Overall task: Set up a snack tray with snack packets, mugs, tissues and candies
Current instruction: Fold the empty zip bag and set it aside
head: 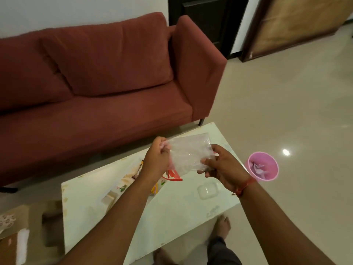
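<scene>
Both my hands hold a clear plastic packet [188, 153] above the white table [172, 211]. My left hand [155, 158] pinches its left edge; my right hand [221, 165] grips its lower right corner. Red and orange strips [174, 175] show just below the packet. Under my left forearm lies a floral-patterned tray [125, 185] with a yellow snack packet [154, 189] partly hidden. A small clear plastic box [206, 191] sits on the table near my right wrist.
A pink bin [263, 166] with crumpled wrappers stands on the floor right of the table. A red sofa [107, 83] runs behind the table. A brown cardboard box [28, 232] is at the lower left. My feet [222, 229] are by the table's near edge.
</scene>
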{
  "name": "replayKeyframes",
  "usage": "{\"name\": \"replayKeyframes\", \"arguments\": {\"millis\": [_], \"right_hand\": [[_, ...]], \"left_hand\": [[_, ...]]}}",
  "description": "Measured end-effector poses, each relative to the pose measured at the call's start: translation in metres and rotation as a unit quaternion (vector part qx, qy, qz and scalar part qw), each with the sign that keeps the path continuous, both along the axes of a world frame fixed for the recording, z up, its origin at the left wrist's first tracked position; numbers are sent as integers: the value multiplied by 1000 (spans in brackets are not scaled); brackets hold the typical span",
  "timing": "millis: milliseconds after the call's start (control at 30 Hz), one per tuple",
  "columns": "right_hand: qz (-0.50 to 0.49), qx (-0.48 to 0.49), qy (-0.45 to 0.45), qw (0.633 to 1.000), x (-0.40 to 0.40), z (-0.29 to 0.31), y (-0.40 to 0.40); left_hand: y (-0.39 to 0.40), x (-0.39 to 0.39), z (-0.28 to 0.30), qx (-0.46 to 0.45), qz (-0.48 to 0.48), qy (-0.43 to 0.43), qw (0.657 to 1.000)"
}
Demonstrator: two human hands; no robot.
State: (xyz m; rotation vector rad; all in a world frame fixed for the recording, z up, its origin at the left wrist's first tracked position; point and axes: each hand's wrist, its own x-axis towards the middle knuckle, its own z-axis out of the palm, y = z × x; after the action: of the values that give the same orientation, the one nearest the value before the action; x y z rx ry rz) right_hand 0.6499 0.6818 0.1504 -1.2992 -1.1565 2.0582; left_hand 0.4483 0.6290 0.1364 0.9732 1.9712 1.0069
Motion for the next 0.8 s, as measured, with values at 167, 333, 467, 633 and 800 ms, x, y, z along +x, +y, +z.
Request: {"name": "replayKeyframes", "arguments": {"millis": [167, 333, 467, 633, 800], "right_hand": [[-78, 1, 39, 996, 66, -35, 38], [-125, -24, 58, 990, 156, -80, 96], [-192, -25, -68, 979, 243, -140, 163], [-215, 11, -321, 922, 347, -247, 233], [-137, 47, -473, 869, 400, -381, 281]], "left_hand": [[53, 67, -30, -54, 84, -163, 982], [121, 145, -74, -107, 121, -281, 946], [178, 215, -119, -162, 139, -331, 919], [219, 287, -185, -189, 120, -288, 931], [228, 328, -240, -193, 77, -233, 950]]}}
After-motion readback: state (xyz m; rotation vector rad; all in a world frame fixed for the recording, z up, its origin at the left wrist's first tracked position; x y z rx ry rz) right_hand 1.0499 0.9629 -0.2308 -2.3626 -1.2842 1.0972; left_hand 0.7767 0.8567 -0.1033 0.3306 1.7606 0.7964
